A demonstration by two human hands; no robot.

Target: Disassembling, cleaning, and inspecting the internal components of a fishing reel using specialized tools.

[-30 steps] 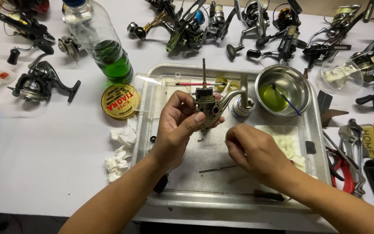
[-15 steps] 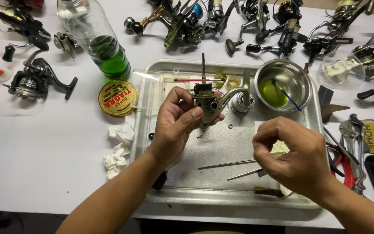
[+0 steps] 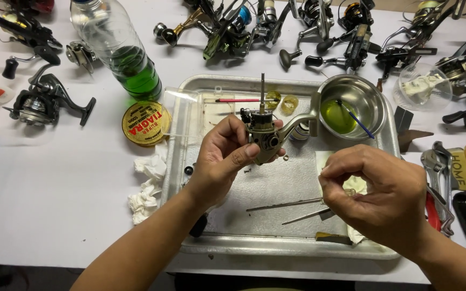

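A stripped reel body (image 3: 265, 137), with its shaft pointing up, is held above the far half of the metal tray (image 3: 195, 161) by the left hand (image 3: 222, 159), whose fingers are wrapped closed around it. Over the tray's near right corner, the right hand (image 3: 376, 194) is pinched shut on a small pale part (image 3: 350, 191). Two thin rods (image 3: 297, 210) are seen lying on the tray between the hands, and a steel bowl (image 3: 373, 94) of green liquid is set in its far right corner

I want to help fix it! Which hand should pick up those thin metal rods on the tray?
Probably the right hand: it hovers just beside the thin rods on the tray. The left hand is busy gripping the reel body.
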